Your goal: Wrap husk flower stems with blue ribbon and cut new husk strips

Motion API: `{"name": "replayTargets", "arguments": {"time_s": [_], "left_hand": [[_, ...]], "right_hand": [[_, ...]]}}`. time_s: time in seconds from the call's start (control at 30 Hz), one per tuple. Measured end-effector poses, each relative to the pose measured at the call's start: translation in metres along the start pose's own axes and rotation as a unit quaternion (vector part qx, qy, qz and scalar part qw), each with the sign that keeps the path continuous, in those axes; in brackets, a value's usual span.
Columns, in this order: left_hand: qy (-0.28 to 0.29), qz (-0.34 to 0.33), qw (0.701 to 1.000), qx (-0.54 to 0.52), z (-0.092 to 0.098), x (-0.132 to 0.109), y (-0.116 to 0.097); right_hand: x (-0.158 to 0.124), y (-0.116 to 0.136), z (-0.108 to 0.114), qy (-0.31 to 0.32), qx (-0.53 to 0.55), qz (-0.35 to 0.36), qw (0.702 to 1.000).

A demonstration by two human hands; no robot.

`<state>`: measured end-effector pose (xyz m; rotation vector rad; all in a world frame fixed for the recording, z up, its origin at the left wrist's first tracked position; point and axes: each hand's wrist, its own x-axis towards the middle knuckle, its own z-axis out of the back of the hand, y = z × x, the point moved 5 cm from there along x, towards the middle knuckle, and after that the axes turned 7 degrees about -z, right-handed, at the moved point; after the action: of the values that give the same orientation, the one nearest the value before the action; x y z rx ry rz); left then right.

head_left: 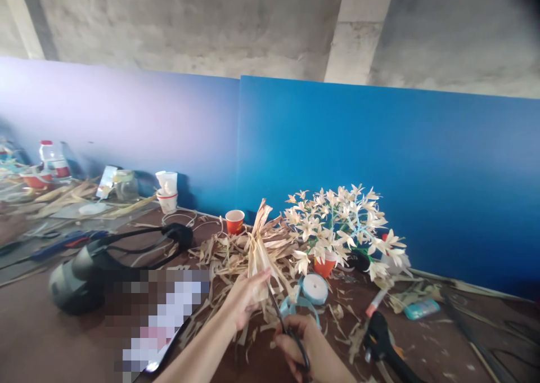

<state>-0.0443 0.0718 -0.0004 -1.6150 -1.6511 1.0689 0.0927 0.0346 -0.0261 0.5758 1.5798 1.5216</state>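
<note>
My left hand [247, 298] is closed around a pale dried corn husk [259, 256], whose tapering tip points up. In my right hand [310, 343] is a pair of dark-handled scissors [278, 310], with the blades up against the husk's lower right edge. How far apart the blades are I cannot tell. Behind both hands lies a heap of dry husk strips [223, 259], with small scraps scattered around them. Just right of the scissors sits a roll of light blue ribbon [315, 289], its loose end curling toward my right hand.
White husk flowers [337, 220] stand in a red cup [324, 266] at the right. A black glue gun [379, 338] lies front right, near a turquoise packet [422, 309]. A black headset-like device [80, 282] lies left. An orange paper cup [234, 222] stands before the blue partition [379, 147].
</note>
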Motion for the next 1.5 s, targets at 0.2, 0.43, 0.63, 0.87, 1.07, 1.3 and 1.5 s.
{"name": "replayTargets", "arguments": {"time_s": [0.2,0.43,0.63,0.87,1.07,1.3,1.5], "left_hand": [[-0.023,-0.004,1.000,0.007,-0.004,-0.003,0.001],[-0.039,0.005,0.999,0.006,-0.003,-0.004,0.002],[-0.016,0.009,1.000,-0.003,-0.002,-0.002,0.002],[-0.039,0.034,0.996,0.068,0.004,-0.003,-0.001],[-0.018,0.025,0.994,0.107,0.008,0.000,-0.002],[-0.016,0.008,0.995,0.100,0.007,0.000,-0.008],[-0.037,-0.033,0.992,0.115,0.007,0.002,-0.019]], "right_hand": [[0.002,-0.001,-0.005,0.000,0.033,-0.024,0.999],[0.003,-0.002,-0.004,0.004,0.019,-0.019,1.000],[-0.001,0.004,-0.003,-0.003,0.013,-0.023,1.000],[-0.003,0.002,0.001,0.012,0.012,-0.027,1.000],[-0.003,0.000,0.005,-0.005,-0.012,-0.027,1.000],[-0.006,0.004,0.004,0.003,-0.007,-0.060,0.998],[0.000,-0.007,0.004,0.010,-0.043,-0.051,0.998]]}}
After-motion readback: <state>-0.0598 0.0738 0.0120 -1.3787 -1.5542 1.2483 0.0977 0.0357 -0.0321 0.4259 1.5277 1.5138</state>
